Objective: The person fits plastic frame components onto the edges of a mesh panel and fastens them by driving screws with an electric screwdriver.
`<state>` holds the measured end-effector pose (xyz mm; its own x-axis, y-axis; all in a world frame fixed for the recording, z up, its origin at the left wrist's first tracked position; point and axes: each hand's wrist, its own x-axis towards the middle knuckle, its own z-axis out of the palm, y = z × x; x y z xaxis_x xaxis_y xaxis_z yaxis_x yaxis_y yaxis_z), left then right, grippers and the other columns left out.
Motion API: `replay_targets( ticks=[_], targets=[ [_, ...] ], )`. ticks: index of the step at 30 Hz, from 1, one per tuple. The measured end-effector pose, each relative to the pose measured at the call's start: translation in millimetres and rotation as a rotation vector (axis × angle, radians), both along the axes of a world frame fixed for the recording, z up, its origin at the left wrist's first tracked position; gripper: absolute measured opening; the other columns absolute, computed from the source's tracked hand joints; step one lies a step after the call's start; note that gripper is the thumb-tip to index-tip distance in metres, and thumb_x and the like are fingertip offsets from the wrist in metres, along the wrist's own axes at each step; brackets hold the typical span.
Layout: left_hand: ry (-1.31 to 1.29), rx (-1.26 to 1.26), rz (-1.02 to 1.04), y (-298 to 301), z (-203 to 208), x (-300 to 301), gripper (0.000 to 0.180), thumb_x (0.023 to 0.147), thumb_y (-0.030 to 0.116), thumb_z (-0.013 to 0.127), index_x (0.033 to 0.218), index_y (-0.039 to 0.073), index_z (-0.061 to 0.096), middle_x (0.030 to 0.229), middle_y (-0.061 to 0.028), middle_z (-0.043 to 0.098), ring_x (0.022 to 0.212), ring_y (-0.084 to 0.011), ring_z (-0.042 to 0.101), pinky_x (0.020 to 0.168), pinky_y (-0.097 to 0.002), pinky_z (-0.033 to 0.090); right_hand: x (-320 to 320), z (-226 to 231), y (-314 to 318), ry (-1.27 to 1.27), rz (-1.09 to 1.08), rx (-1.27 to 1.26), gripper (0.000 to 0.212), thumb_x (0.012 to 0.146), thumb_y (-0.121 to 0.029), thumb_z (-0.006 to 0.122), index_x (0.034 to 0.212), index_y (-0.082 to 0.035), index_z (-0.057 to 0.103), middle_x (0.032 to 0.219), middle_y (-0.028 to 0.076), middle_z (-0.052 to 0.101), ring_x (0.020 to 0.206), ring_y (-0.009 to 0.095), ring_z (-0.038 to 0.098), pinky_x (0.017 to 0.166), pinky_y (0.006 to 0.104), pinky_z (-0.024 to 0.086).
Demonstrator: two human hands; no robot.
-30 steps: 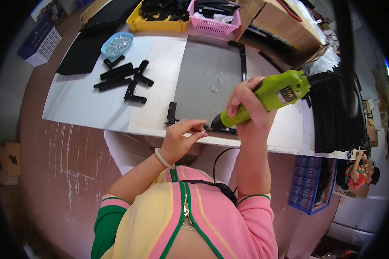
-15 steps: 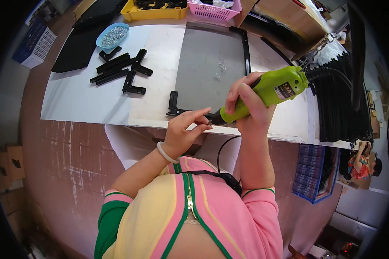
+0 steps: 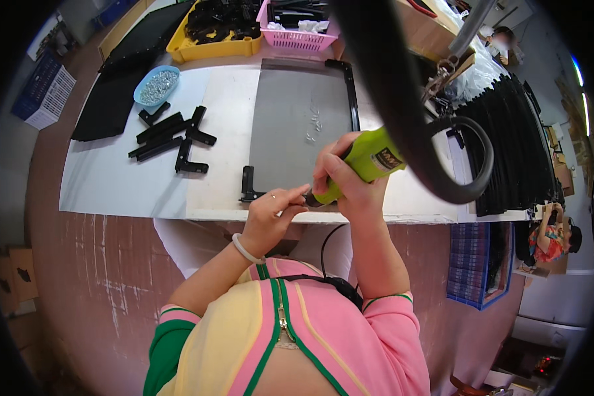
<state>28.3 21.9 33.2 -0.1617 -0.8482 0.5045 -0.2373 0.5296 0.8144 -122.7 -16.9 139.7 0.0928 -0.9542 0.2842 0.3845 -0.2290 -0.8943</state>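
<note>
My right hand (image 3: pixel 351 186) is wrapped round a green electric screwdriver (image 3: pixel 368 157), tilted with its dark nose pointing down and left. The fingers of my left hand (image 3: pixel 269 216) pinch right at the screwdriver's tip; whatever small piece is between them is too small to make out. Both hands are over the near edge of a grey flat panel (image 3: pixel 287 119) lying on the white table. A black corner piece (image 3: pixel 248 187) sits at the panel's near left corner, and a black edge strip (image 3: pixel 352 99) runs along its right side.
Loose black brackets (image 3: pixel 190 158) and a light-blue bowl of small metal parts (image 3: pixel 158 87) lie on the left. Yellow (image 3: pixel 218 50) and pink (image 3: pixel 300 39) baskets stand behind. A thick black cable (image 3: pixel 402 99) hangs across the right. Stacked black strips (image 3: pixel 508 145) are farther right.
My view has shifted, so the table appears lower and further left. The cable now hangs across the view. My hands keep the same grip and stay together at the screwdriver tip.
</note>
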Motion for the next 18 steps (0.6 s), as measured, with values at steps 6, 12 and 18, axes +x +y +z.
replay_targets(
  ticks=[6,12,18],
  targets=[
    [-0.165,-0.035,0.059,-3,-3,4,0.055,0.077,0.011,0.079,0.128,0.005,0.059,0.097,-0.0093,0.070,0.090,-0.0280,0.065,0.086,-0.0400,0.052,4,-8,-6,-0.002,-0.074,0.026,0.012,0.084,0.006,0.063,0.088,-0.001,0.054,0.070,0.012,0.063,0.052,0.017,0.059,0.048,0.0281,0.049],
    [-0.430,-0.197,0.155,-3,-19,1,0.035,0.073,0.020,0.081,0.098,0.004,0.063,0.103,-0.0094,0.064,0.106,-0.0318,0.060,0.102,-0.0487,0.044,0,-22,-3,0.041,-0.188,0.068,0.010,0.085,0.005,0.064,0.085,0.000,0.057,0.072,0.011,0.064,0.053,0.016,0.060,0.050,0.0272,0.050],
    [-0.335,-0.242,0.194,-5,-24,-7,0.018,0.077,0.012,0.076,0.088,0.004,0.065,0.094,-0.0075,0.065,0.100,-0.0287,0.062,0.091,-0.0403,0.049,4,-27,-5,0.066,-0.212,0.085,0.012,0.085,0.005,0.065,0.089,-0.001,0.055,0.072,0.010,0.064,0.054,0.015,0.060,0.050,0.0267,0.050]
  ],
)
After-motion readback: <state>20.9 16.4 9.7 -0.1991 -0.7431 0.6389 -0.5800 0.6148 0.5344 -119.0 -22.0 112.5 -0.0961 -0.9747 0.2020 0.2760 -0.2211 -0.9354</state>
